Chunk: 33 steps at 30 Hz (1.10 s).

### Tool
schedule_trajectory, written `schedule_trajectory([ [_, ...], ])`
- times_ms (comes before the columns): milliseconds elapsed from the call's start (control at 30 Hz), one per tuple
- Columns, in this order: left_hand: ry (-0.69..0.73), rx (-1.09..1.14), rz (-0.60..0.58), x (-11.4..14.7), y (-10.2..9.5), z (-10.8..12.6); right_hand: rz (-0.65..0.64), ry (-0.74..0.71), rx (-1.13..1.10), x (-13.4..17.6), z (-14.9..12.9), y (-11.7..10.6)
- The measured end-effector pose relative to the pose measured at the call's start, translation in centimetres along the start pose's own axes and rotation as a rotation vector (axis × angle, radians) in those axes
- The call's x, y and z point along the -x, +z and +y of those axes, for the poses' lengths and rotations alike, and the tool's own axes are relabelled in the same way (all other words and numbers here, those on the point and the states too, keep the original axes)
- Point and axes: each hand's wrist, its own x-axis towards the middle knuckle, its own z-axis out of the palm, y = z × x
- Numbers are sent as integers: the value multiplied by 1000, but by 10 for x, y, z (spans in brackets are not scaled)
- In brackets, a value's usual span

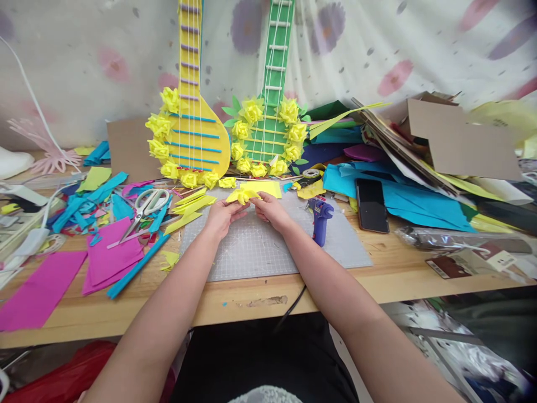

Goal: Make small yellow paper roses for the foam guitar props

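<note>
I hold the yellow paper (244, 195) between my two hands at the far part of the mat (251, 254), in front of the guitars, probably so both sides of its folds are within reach of my fingers. My left hand (225, 218) pinches its near left side, the fingers bent close together; my right hand (272, 211) has its fingertips drawn together at the right edge. The grip looks light, perhaps to spare the folds, though I cannot tell how hard either presses.

The glue gun (320, 219) lies on my right with its handle towards me, which seems handy for that hand. Strips (188, 210) lie to my left, near the scissors (151, 202). The yellow guitar (212, 123) and green guitar (274, 78) stand upright behind, likely propped there to spare working room.
</note>
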Motion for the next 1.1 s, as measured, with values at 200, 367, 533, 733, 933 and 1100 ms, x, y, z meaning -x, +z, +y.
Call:
schedule_trajectory([
  [200,34,-13,65,3,5,0,-68,5,-43,1,0,-2],
  [367,36,28,74,3,6,0,-158,8,-81,3,3,1],
  [533,51,113,137,0,7,-1,-140,3,-7,5,5,8],
  [733,64,171,196,-2,6,1,-79,-33,38,7,4,11],
  [933,98,178,237,-4,7,0,-73,-54,42,3,9,13],
  [1100,51,192,240,-3,7,1,-52,-21,27,3,9,13],
])
